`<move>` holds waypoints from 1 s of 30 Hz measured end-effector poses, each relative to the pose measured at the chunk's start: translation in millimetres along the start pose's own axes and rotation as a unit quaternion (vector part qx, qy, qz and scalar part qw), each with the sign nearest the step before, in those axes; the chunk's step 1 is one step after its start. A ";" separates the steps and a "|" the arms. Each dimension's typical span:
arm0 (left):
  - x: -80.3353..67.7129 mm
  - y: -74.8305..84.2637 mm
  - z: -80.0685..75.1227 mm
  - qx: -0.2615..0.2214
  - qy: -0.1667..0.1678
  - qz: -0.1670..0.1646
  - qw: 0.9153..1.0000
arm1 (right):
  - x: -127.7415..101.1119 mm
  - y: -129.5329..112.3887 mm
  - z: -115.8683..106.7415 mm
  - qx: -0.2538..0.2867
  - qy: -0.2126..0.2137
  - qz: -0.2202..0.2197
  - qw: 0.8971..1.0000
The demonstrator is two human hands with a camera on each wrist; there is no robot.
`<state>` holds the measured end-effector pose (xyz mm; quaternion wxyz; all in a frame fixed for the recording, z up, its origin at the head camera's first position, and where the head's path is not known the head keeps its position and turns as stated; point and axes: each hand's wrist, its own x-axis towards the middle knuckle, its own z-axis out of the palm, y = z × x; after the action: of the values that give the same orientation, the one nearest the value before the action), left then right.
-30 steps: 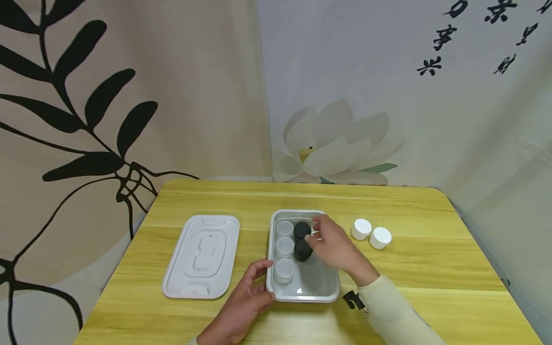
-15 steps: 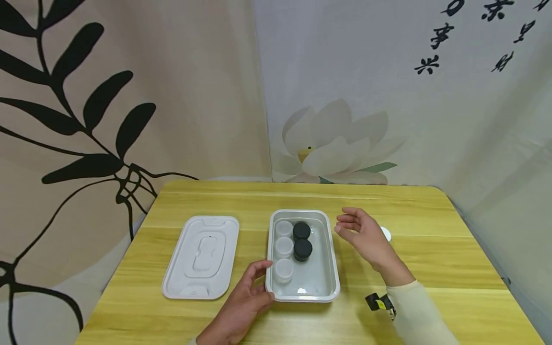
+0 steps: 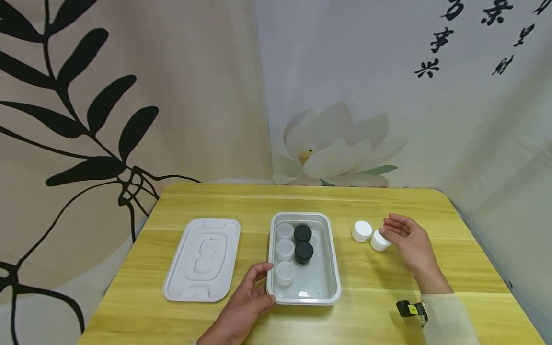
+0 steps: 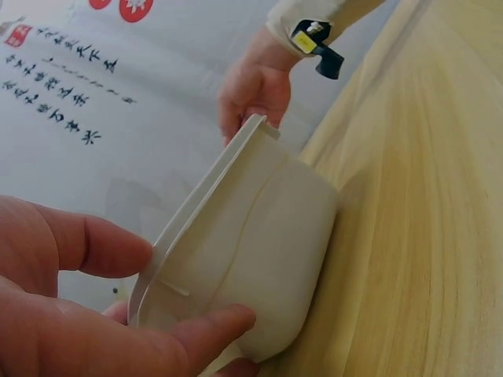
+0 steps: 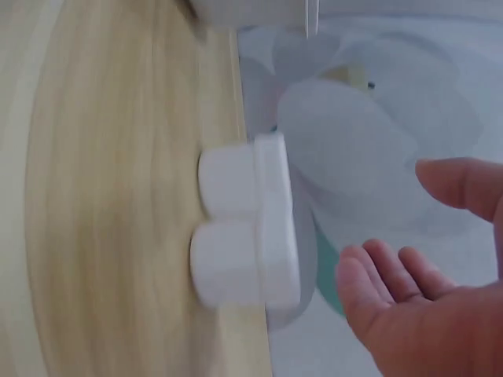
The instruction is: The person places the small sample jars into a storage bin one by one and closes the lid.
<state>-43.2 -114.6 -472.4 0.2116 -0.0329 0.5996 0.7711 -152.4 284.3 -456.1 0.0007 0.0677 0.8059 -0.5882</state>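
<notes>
A white plastic box [image 3: 319, 282] stands on the wooden table. Along its left side are three jars with clear or whitish lids [image 3: 284, 250], and beside them two black-lidded jars [image 3: 303, 252]. My left hand [image 3: 243, 304] grips the box at its near left corner, fingers on the rim and wall [image 4: 251, 251]. To the right of the box are two white jars [image 3: 362, 231] side by side. My right hand [image 3: 409, 247] hovers over the right one [image 3: 379, 241], thumb and fingers apart, holding nothing. In the right wrist view both white jars [image 5: 236, 263] stand just beyond the fingers.
A white lid [image 3: 201, 261] lies flat on the table left of the box. The table's far edge [image 3: 302, 186] meets a printed curtain [image 3: 207, 96] hanging behind it. A small dark device [image 3: 411, 309] sits at my right wrist.
My right hand has come out of the box, leaving a black-lidded jar there, and moved right to the white jars. The left hand has stayed at the box corner.
</notes>
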 end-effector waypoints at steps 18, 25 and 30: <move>0.6 0.4 -0.7 -0.002 -0.001 -0.007 1.000 | 5.7 46.9 -7.6 0.000 0.002 0.067 0.998; -0.4 0.7 -0.3 -0.003 -0.006 0.002 1.000 | 6.3 51.1 -2.4 -0.011 -0.009 0.061 0.998; -0.4 0.5 -0.5 -0.002 -0.009 0.004 1.000 | 5.7 48.2 -1.0 -0.035 -0.002 0.059 0.998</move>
<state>-43.1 -115.3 -472.0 0.2135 -0.0242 0.5965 0.7733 -152.7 300.3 -502.0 0.0394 0.1134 0.8205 -0.5589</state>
